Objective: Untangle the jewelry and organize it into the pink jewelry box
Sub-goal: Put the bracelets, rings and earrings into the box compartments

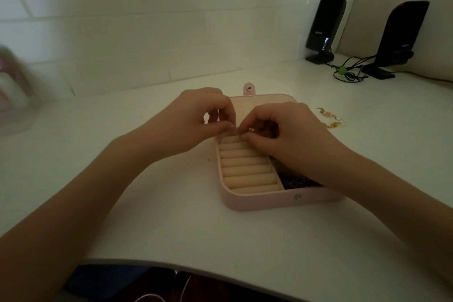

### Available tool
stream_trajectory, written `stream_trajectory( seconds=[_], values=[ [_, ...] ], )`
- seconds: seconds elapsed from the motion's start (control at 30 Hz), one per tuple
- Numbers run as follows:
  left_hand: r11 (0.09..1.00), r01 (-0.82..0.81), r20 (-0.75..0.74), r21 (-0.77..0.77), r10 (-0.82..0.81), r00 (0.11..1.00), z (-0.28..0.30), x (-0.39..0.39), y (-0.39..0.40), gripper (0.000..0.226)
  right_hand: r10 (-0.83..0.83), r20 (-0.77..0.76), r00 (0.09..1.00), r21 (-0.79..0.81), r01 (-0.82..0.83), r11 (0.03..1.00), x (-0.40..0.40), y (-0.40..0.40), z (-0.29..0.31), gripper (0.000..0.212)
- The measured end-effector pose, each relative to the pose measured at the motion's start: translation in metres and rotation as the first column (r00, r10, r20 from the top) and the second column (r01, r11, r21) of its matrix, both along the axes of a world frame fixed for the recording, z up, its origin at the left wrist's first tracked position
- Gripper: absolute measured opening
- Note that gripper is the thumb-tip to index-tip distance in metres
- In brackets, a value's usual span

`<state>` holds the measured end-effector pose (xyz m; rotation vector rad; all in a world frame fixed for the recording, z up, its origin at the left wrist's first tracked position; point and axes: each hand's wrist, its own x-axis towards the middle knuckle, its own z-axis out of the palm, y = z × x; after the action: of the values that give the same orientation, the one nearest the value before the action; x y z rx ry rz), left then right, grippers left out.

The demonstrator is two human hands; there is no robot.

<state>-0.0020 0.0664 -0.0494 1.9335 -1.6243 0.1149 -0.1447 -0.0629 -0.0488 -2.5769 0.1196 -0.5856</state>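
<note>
Both hands work over the far end of the pink jewelry box (267, 200) at mid-desk: the left hand (196, 117) and right hand (286, 135) each pinch a tiny piece, grip clamped. Untangling seems underway; next likely needs gentle separation. More jewelry (329, 119) lies right of the box on the white desk (171, 228); speakers (323, 27) stand at the far right corner.

The picture was dim and grainy, its edges bowed by the wide lens, the far left blurred.

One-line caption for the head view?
Both hands pinch a small jewelry piece over the open pink jewelry box.
</note>
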Motion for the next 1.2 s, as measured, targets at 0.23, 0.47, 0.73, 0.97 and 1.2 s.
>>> stream_trajectory(
  seconds=[0.23, 0.47, 0.73, 0.97, 1.2],
  values=[
    [1.0, -0.001, -0.008, 0.025, 0.001, 1.0, 0.0, 0.002, 0.001, 0.007, -0.014, -0.051, 0.999, -0.034, 0.013, 0.999, 0.0, 0.001, 0.001, 0.01],
    [0.999, 0.004, -0.078, -0.034, -0.007, 0.997, 0.005, -0.002, 0.007, 0.029, -0.013, -0.062, 0.998, -0.029, 0.012, 1.0, 0.001, 0.001, 0.0, 0.009],
    [0.997, 0.053, -0.001, 0.052, -0.053, 0.999, 0.005, -0.001, 0.01, 0.042, -0.006, -0.067, 0.998, -0.024, 0.005, 1.0, 0.001, 0.001, 0.001, 0.011],
    [0.999, 0.023, -0.018, -0.05, -0.024, 1.0, 0.011, -0.002, 0.013, 0.042, -0.017, -0.057, 0.998, -0.008, 0.016, 1.0, 0.001, 0.001, 0.0, 0.008],
    [0.999, 0.016, 0.068, 0.038, -0.019, 0.998, 0.007, 0.004, 0.014, 0.047, -0.028, -0.067, 0.997, -0.003, 0.028, 1.0, 0.001, -0.001, 0.0, 0.007]
  ],
)
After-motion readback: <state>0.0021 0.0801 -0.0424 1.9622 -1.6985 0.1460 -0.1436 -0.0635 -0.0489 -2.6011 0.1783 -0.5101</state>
